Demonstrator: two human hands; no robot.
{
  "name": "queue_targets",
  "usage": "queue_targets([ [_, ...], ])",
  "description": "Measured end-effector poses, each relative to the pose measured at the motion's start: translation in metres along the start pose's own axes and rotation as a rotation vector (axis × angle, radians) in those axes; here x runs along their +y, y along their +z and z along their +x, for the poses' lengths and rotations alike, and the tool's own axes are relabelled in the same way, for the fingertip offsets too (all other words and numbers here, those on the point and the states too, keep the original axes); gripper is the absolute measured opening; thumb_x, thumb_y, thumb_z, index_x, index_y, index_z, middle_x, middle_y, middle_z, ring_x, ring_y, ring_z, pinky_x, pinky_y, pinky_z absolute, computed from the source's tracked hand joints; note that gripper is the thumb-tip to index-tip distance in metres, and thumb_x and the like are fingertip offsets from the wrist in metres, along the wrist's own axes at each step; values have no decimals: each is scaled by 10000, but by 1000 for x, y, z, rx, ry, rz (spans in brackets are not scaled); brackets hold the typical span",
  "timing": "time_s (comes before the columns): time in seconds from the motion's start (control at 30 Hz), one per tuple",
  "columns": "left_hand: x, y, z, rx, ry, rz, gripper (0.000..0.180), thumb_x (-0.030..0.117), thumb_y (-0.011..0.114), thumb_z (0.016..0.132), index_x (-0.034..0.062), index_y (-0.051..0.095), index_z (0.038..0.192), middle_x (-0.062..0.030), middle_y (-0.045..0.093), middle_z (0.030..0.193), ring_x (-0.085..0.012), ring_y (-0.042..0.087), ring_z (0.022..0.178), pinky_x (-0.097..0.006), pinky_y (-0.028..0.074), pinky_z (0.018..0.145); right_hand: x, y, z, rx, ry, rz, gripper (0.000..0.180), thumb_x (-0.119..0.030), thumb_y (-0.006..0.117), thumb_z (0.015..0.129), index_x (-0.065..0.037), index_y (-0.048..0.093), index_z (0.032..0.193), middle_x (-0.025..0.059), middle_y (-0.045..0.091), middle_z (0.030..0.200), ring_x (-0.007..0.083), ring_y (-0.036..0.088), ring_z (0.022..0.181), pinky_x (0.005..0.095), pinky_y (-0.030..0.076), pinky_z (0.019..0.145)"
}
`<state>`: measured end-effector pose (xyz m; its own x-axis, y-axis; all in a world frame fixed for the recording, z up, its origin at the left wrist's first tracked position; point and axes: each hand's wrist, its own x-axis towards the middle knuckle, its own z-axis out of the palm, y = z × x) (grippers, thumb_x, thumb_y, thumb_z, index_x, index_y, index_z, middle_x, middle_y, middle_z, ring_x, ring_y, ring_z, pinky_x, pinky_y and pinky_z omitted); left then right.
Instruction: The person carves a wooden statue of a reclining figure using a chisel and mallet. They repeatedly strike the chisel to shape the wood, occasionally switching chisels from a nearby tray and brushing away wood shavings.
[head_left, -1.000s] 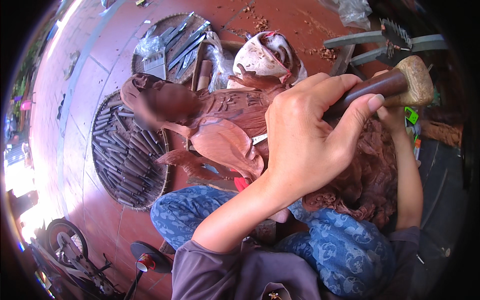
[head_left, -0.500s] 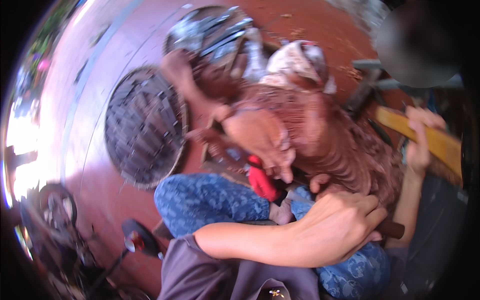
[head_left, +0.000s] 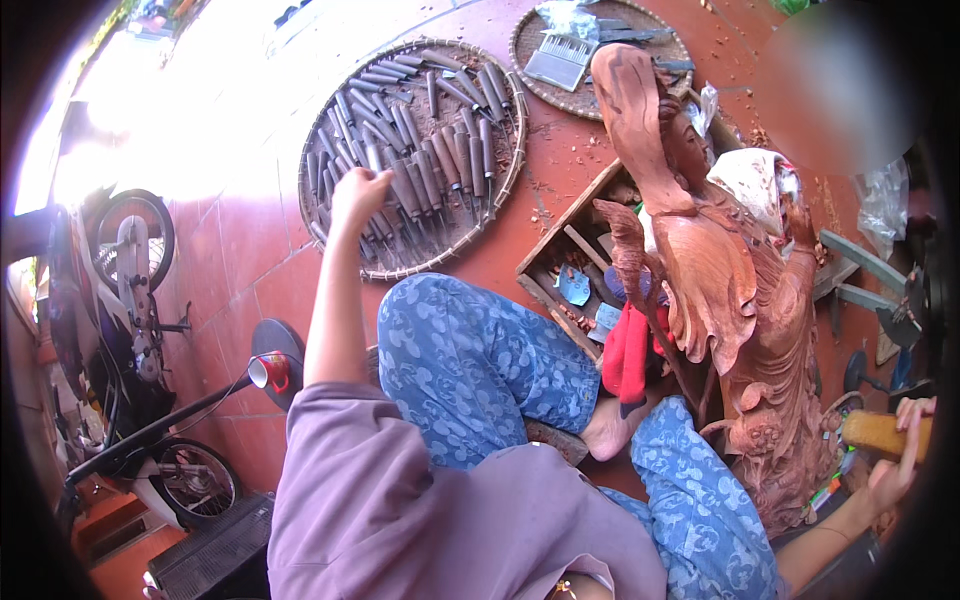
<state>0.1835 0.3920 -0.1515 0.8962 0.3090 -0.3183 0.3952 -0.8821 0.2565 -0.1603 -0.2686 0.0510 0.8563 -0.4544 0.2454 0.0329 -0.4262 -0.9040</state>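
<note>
Statue (head_left: 705, 285) is placed right of the knees, beside the wooden box (head_left: 556, 314); face, hair and robe folds look shaped, so carving is judged well along; finishing left can't be told. Left hand (head_left: 360, 200) is held over the tools (head_left: 465, 155) in the round basket (head_left: 518, 140), fingers curled; whether one is gripped can't be told. Yellow block (head_left: 870, 432) is gripped by right hand (head_left: 890, 480), its far end cut off by the dark rim. Upper-left floor is washed out by glare.

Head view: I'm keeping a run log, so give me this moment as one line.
left hand: over round tray of handled tools, grip unclear | right hand: holding yellow block | carved figure: beside right leg
</note>
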Motion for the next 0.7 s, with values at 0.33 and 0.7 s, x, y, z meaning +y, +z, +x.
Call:
queue_targets([
  [0.33, 17, 80, 15, 66, 33, 239, 422, 411, 654, 836, -3, 740, 827, -192, 715, 781, -329, 721, 840, -446, 548, 800, -17, -1, -4, -126, 261, 147, 217, -47, 513, 959, -20, 442, 1163, 11, 389, 811, 86, 375, 686, 220, 337, 687],
  [0.7, -40, 56, 4, -480, -110, -593, 194, -12, 615, 798, -108, 557, 956, -162, 638, 803, -247, 677, 665, -263, 582, 627, -22, 53, 33, -276, 463, 377, 340, -207, 617, 914, -33, 405, 1115, -29, 417, 675, 36, 420, 571, 193, 365, 589],
])
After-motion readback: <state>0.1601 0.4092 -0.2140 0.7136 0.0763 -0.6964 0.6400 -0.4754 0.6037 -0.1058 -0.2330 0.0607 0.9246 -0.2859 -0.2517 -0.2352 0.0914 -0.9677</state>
